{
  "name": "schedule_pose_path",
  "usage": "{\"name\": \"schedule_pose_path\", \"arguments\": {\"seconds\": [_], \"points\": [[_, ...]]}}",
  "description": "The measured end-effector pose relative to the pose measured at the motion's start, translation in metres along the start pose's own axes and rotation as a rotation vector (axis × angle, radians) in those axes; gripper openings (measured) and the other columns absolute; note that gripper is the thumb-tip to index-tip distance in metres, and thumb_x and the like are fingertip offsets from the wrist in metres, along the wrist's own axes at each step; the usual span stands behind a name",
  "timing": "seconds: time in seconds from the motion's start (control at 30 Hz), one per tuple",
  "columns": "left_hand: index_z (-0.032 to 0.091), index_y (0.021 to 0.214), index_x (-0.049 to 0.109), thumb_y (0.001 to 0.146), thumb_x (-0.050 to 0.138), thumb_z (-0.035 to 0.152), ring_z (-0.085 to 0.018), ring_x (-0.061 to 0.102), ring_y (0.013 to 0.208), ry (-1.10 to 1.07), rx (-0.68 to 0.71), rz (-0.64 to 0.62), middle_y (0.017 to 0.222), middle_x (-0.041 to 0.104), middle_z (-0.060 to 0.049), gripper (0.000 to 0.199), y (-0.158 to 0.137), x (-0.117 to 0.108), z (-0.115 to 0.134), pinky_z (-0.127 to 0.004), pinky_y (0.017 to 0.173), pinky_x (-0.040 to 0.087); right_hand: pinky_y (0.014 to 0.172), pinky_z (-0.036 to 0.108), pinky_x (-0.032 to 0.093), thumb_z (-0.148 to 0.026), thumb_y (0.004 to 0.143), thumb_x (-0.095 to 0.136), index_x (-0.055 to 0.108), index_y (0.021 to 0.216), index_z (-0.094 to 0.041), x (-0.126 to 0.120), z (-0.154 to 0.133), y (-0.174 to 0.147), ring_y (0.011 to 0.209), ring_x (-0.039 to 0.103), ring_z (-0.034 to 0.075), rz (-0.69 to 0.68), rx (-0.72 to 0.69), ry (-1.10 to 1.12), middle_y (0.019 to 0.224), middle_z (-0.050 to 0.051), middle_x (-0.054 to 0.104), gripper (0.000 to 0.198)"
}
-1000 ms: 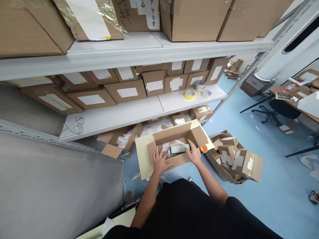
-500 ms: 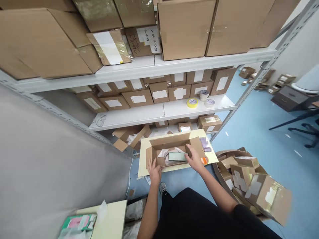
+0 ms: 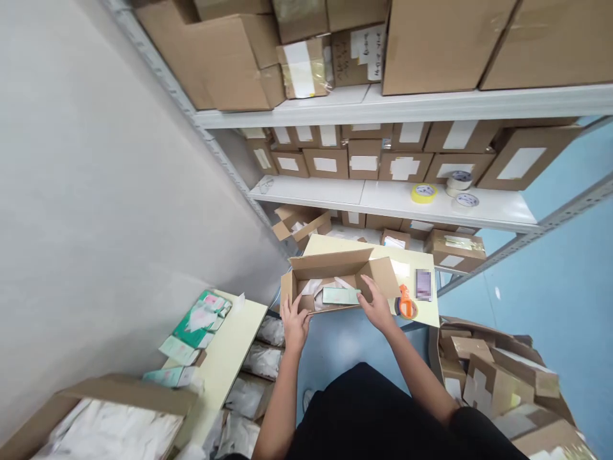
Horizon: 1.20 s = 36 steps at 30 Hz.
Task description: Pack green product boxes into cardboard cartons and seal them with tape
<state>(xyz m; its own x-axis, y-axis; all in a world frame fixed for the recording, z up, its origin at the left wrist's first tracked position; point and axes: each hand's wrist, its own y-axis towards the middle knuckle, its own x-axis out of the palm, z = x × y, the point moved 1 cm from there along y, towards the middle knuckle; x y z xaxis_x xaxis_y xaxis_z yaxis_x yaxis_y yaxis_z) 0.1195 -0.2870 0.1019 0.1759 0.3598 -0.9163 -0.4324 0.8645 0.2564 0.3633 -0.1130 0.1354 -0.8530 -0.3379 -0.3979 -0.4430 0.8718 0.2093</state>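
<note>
An open cardboard box [image 3: 330,259] is in front of me, its flaps up and its left end past the edge of a pale yellow table [image 3: 428,255]. Inside lie a slim light-green carton [image 3: 340,295] and crumpled white paper [image 3: 312,287]. My left hand [image 3: 295,324] grips the box's near left corner, fingers over the wall. At the right end, my right hand [image 3: 377,308] holds the box's near wall, its fingers reaching inside and its thumb close to the green carton's end. Whether that thumb touches the carton, I cannot tell.
An orange tape roll [image 3: 407,308] lies on the table's right side. Metal shelving [image 3: 330,190] with labelled boxes stands ahead. Left is a side table [image 3: 239,329] with green packaging [image 3: 201,319] and a large box of white bags [image 3: 115,428]. Boxes fill a bin [image 3: 434,358] at right.
My view has turned left, showing more of the side table. The cardboard box has moved left relative to the table, with both hands on it and the green carton still inside.
</note>
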Motion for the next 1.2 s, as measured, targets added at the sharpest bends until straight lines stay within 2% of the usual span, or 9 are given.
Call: {"name": "schedule_pose_path", "arguments": {"seconds": [0.17, 0.27, 0.37, 0.53, 0.67, 0.83, 1.0, 1.2], "points": [[0.026, 0.086, 0.080, 0.092, 0.066, 0.028, -0.041, 0.023, 0.157, -0.030, -0.159, 0.087, 0.154, 0.056, -0.008, 0.015, -0.074, -0.034, -0.017, -0.070, 0.120, 0.031, 0.122, 0.056, 0.041, -0.038, 0.097, 0.055, 0.054, 0.149, -0.025, 0.036, -0.026, -0.012, 0.146, 0.049, 0.031, -0.172, -0.102, 0.034, 0.155, 0.012, 0.054, 0.054], [0.025, 0.084, 0.079, 0.092, 0.067, 0.025, -0.040, 0.023, 0.158, -0.053, -0.276, 0.148, 0.154, 0.056, -0.008, 0.014, -0.128, -0.053, -0.033, -0.069, 0.118, 0.035, 0.123, 0.054, 0.040, -0.038, 0.097, 0.055, 0.055, 0.148, -0.026, 0.077, -0.049, -0.025, 0.145, 0.049, 0.030, -0.287, -0.177, 0.046, 0.155, 0.011, 0.054, 0.053], [0.023, 0.083, 0.078, 0.092, 0.065, 0.023, -0.039, 0.023, 0.158, -0.067, -0.367, 0.231, 0.155, 0.054, -0.009, 0.016, -0.189, -0.073, -0.052, -0.065, 0.118, 0.039, 0.121, 0.053, 0.042, -0.038, 0.097, 0.056, 0.055, 0.149, -0.027, 0.127, -0.079, -0.049, 0.145, 0.049, 0.030, -0.429, -0.242, 0.073, 0.156, 0.011, 0.053, 0.053], [0.021, 0.082, 0.076, 0.092, 0.064, 0.019, -0.039, 0.021, 0.159, -0.061, -0.516, 0.292, 0.166, 0.041, -0.009, 0.016, -0.296, -0.106, -0.076, -0.062, 0.117, 0.042, 0.119, 0.053, 0.044, -0.038, 0.095, 0.057, 0.056, 0.148, -0.028, 0.214, -0.132, -0.118, 0.146, 0.050, 0.030, -0.649, -0.330, 0.098, 0.155, 0.011, 0.055, 0.054], [0.023, 0.082, 0.077, 0.092, 0.064, 0.021, -0.039, 0.023, 0.159, -0.054, -0.644, 0.326, 0.164, 0.044, -0.006, 0.017, -0.382, -0.128, -0.097, -0.060, 0.116, 0.044, 0.120, 0.053, 0.044, -0.037, 0.095, 0.058, 0.057, 0.148, -0.028, 0.273, -0.167, -0.180, 0.144, 0.051, 0.030, -0.783, -0.408, 0.096, 0.153, 0.010, 0.056, 0.054], [0.023, 0.082, 0.079, 0.093, 0.061, 0.021, -0.039, 0.026, 0.157, -0.068, -0.748, 0.368, 0.163, 0.045, -0.007, 0.021, -0.477, -0.146, -0.121, -0.060, 0.116, 0.044, 0.121, 0.053, 0.041, -0.037, 0.096, 0.057, 0.057, 0.147, -0.027, 0.338, -0.201, -0.243, 0.147, 0.049, 0.030, -0.880, -0.499, 0.073, 0.155, 0.011, 0.055, 0.053], [0.025, 0.082, 0.079, 0.091, 0.062, 0.020, -0.039, 0.028, 0.156, -0.066, -0.825, 0.392, 0.160, 0.049, -0.005, 0.020, -0.535, -0.153, -0.132, -0.061, 0.115, 0.046, 0.123, 0.051, 0.039, -0.034, 0.094, 0.059, 0.055, 0.150, -0.027, 0.408, -0.235, -0.278, 0.149, 0.045, 0.029, -0.943, -0.570, 0.060, 0.160, 0.011, 0.048, 0.056], [0.026, 0.082, 0.079, 0.090, 0.062, 0.020, -0.039, 0.030, 0.156, -0.071, -0.917, 0.406, 0.156, 0.053, -0.005, 0.020, -0.563, -0.149, -0.139, -0.060, 0.114, 0.048, 0.121, 0.047, 0.041, -0.024, 0.088, 0.065, 0.062, 0.142, -0.023, 0.512, -0.266, -0.276, 0.145, 0.049, 0.030, -1.045, -0.663, -0.052, 0.157, 0.015, 0.050, 0.054]]}}
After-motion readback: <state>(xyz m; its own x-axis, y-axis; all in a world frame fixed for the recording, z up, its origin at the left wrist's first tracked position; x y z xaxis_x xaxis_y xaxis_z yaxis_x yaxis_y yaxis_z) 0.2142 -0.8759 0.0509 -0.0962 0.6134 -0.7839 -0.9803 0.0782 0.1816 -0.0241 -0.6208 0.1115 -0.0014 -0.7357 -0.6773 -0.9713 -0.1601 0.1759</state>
